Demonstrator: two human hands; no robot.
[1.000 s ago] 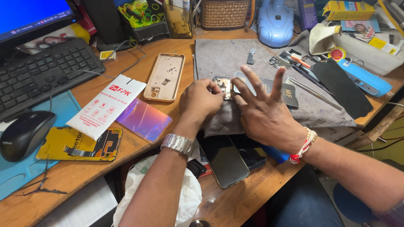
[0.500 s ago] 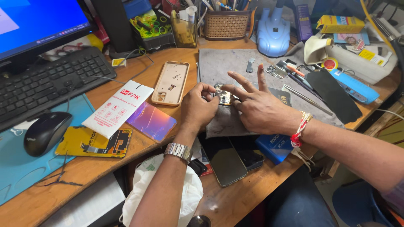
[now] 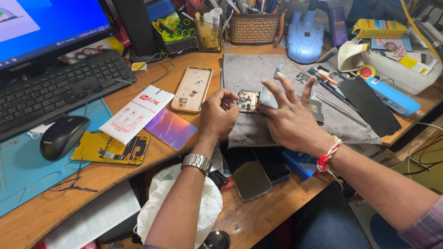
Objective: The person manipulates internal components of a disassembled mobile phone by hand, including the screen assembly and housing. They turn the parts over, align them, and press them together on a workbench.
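An opened phone with its circuit board showing [image 3: 249,100] lies on a grey cloth mat [image 3: 258,74] in the middle of the desk. My left hand [image 3: 217,115] grips its left edge with curled fingers. My right hand [image 3: 290,117] presses down on its right part, fingers spread. A tan phone back cover [image 3: 192,88] lies just left of the mat.
A keyboard [image 3: 55,90], mouse [image 3: 63,136] and monitor [image 3: 46,27] sit at the left. A white packet [image 3: 137,113] and iridescent film [image 3: 171,127] lie nearby. Two dark phones [image 3: 251,173] rest at the desk's front edge. Tools [image 3: 332,87], a black strip [image 3: 369,106] and a wicker pot [image 3: 255,27] crowd the right and back.
The view has shifted, so the desk appears lower and further right. Both hands stay on the opened phone, and my right fingers have spread a little over it.
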